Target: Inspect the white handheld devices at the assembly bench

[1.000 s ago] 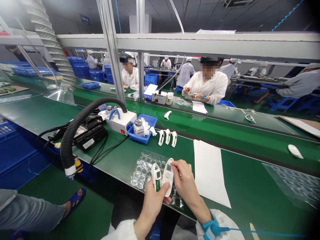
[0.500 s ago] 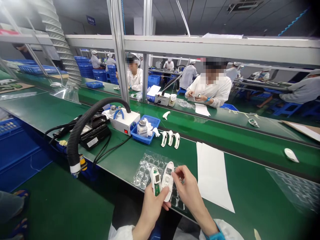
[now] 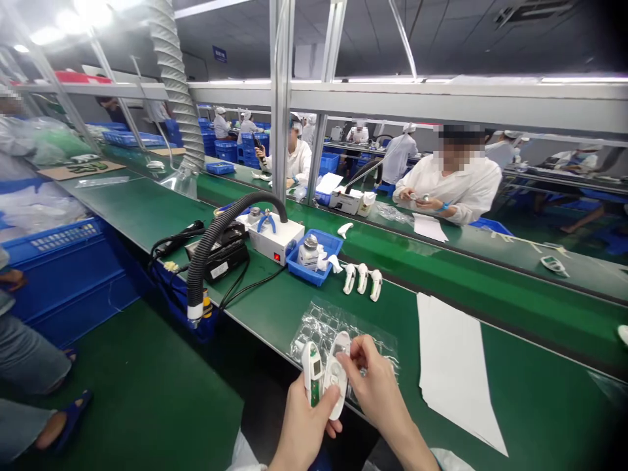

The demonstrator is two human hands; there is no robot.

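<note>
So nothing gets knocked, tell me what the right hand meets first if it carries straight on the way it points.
The white plastic casing comes first: the fingertips of the right hand sit at its edge, touching or very nearly; depth is hard to judge from this view.

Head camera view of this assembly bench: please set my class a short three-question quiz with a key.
1. Does the left hand or the right hand grip the white device with the small screen?
2. True or false: the small bottle stands inside the blue tray.
3. How many white plastic pieces lie in the row beside the blue tray?

Key: 1. The left hand. 2. True. 3. Three.
</note>
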